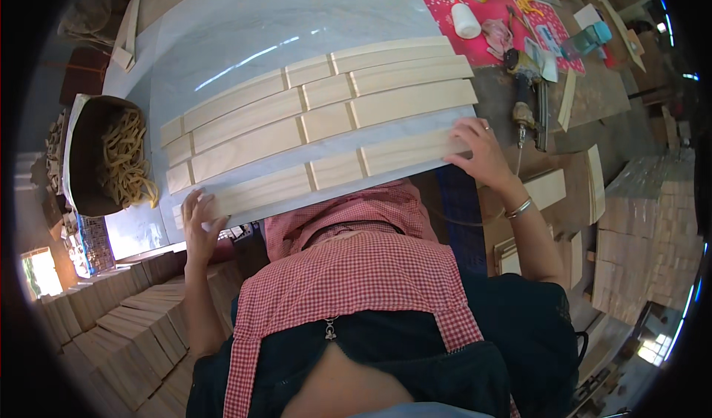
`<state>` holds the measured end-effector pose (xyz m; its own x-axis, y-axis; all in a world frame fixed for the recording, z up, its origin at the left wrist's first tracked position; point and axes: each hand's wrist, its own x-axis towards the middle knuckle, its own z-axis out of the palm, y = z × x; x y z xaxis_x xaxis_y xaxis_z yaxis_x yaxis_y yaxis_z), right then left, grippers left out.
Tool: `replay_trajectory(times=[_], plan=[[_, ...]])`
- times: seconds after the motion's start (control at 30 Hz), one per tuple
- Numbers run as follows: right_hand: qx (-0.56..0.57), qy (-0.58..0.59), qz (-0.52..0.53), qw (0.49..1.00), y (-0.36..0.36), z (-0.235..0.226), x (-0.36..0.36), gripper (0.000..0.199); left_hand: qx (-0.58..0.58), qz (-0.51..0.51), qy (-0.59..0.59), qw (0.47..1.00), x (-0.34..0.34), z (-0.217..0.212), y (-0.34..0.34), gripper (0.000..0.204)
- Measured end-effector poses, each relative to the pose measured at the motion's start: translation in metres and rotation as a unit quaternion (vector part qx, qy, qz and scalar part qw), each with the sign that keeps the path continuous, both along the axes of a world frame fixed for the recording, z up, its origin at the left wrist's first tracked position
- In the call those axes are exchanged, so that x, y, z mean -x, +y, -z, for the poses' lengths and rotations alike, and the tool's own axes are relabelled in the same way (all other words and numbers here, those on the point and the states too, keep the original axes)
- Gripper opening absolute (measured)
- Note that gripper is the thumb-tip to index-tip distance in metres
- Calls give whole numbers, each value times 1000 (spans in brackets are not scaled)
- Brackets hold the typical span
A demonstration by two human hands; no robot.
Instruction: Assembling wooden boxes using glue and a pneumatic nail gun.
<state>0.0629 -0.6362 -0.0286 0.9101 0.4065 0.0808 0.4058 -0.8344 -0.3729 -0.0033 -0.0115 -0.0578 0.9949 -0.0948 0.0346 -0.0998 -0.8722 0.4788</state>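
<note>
A pale grooved wooden slat (pixel 337 172) lies along the near edge of the grey marble-look tabletop (pixel 259 14). My left hand (pixel 199 221) grips its left end, the fingertips slightly blurred. At the opposite end, my right hand (pixel 478 151) closes over the slat with its thumb on the near side. Just beyond, three similar slats lie side by side: a near one (pixel 252 150), a middle one (pixel 248 118) and a far one (pixel 230 94). Narrow grooves cross each of them at uneven spacing. A strip of bare tabletop separates them from the slat in my hands.
A box (pixel 85 188) of yellowish bands (pixel 124 147) stands at the left. At the right are a nail gun (pixel 523 84) with a hose, a red patterned cloth (pixel 437 10), a white bottle (pixel 466 21) and a blue-green bottle (pixel 589 40). Wood stacks (pixel 126 344) fill the lower left.
</note>
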Motion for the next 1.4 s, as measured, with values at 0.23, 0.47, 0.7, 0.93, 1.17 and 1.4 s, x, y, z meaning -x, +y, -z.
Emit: replay_trajectory(times=[0.23, 0.47, 0.7, 0.93, 1.17, 1.4], plan=[[-34, -163, 133, 977, -5, 26, -14, 50, -145, -119, -106, 977, -18, 27, 14, 84], [-111, -117, 270, 949, -19, 56, -21, 44, -108, -248, 2, 963, -30, 31, 42, 107], [-75, -166, 298, 937, 0, 64, -19, 41, -70, -232, 10, 970, -32, 31, 47, 111], [8, -232, 290, 928, -11, 64, -68, 34, -155, -219, 51, 962, -51, 1, 46, 96], [-12, -224, 289, 931, -9, 75, -101, 23, -78, -295, -31, 952, -109, 28, 60, 69], [18, -221, 328, 918, 1, 66, -95, 21, -154, -278, -121, 940, -105, 34, 34, 58]])
